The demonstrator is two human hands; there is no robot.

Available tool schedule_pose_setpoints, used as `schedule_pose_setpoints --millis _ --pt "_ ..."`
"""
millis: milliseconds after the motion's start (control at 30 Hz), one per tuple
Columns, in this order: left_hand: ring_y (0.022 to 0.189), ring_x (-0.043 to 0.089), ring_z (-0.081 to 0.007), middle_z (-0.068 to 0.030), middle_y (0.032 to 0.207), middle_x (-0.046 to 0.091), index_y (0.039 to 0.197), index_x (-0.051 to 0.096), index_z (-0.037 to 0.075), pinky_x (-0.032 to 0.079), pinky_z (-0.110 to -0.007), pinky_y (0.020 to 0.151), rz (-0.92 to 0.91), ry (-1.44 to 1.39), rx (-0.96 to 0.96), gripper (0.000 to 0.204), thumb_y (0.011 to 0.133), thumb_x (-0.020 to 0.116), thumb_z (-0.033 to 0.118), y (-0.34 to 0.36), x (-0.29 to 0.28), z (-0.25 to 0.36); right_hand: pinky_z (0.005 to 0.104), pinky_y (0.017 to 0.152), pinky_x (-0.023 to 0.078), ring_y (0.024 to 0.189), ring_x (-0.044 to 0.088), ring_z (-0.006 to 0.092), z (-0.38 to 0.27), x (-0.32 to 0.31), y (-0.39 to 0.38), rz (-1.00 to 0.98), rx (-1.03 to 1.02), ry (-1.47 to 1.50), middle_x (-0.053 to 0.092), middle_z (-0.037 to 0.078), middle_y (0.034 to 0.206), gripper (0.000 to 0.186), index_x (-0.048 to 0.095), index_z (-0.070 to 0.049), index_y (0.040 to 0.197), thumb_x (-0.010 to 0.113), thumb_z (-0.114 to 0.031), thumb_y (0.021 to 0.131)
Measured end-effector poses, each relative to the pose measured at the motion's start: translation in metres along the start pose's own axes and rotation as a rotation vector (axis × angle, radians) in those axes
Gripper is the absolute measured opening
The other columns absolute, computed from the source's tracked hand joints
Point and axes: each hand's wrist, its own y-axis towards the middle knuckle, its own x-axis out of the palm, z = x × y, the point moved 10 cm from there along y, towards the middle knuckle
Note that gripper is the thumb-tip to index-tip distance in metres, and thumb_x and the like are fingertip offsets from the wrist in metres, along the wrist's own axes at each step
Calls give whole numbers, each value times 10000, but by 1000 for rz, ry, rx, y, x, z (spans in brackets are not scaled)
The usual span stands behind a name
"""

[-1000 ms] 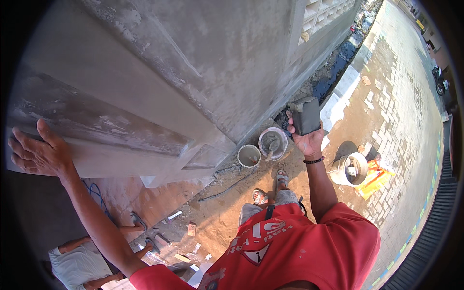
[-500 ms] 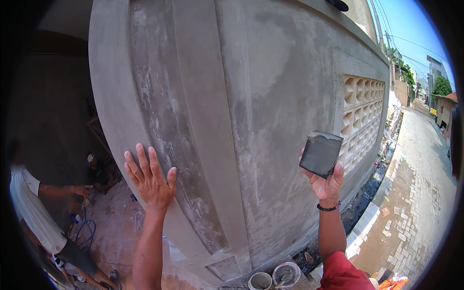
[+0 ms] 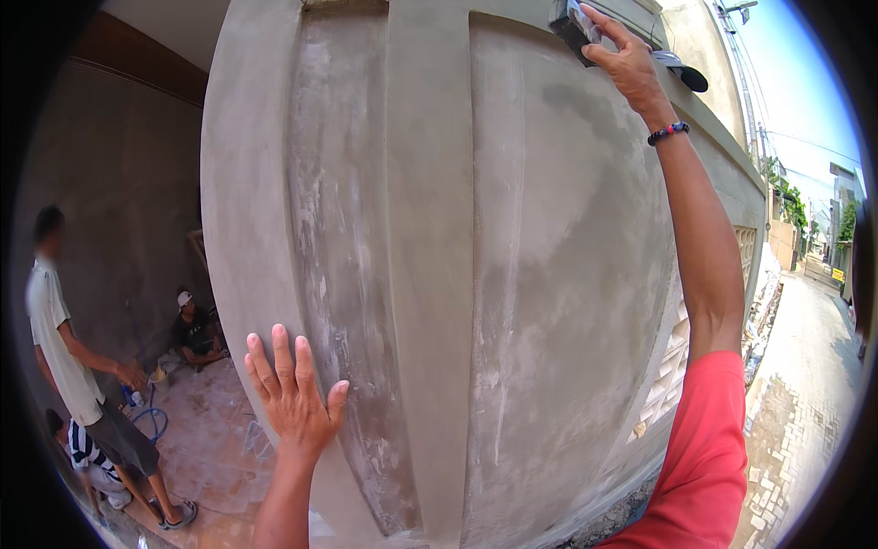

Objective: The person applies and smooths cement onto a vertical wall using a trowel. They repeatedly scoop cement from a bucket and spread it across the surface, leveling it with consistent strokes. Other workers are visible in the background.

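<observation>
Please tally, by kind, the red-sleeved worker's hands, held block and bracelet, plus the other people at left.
Hands: 2 (left hand, right hand)
Dark block: 1
Bracelet: 1
Other people: 3 (standing person, seated person, crouching person)
Total: 7

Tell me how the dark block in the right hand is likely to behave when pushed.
The dark block is probably fairly stiff, as its edges look straight under the fingers. It seems light enough for one hand, since the right hand alone holds it up high. Its flat, boxy shape suggests it would slide rather than roll.
</observation>
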Motion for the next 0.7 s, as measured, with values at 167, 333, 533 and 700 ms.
schedule_pose_setpoints --millis 167,333,533,700 --pt "1514 158 -472 -174 1643 247 1555 309 107 119 -604 1213 -14 -14 -10 689 1032 358 552 2 0 1 394 1042 458 1176 607 315 16 3 44 36 -242 -341 654 180 1253 537 627 -25 1304 641 -104 773" --pt "1509 172 -476 -177 1635 267 1546 331 109 134 -607 1207 -12 -16 -18 689 1029 362 564 2 3 0 372 1050 452 1188 589 289 21 29 51 -147 -44 -204 651 142 1249 512 637 -78 1308 646 -136 799" --pt "1506 178 -479 -208 1630 261 1568 283 82 141 -606 1203 -25 12 12 705 1037 364 539 2 -2 4 326 1009 448 1161 596 236 38 -16 21 -115 39 -430 623 134 1309 567 627 -107 1373 631 -182 811" --pt "1504 179 -484 -218 1625 265 1553 309 73 141 -610 1201 -30 8 16 697 1037 367 537 4 0 4 345 971 477 1081 643 279 31 -25 56 17 196 -384 709 149 1117 528 651 -195 1370 655 -301 852"
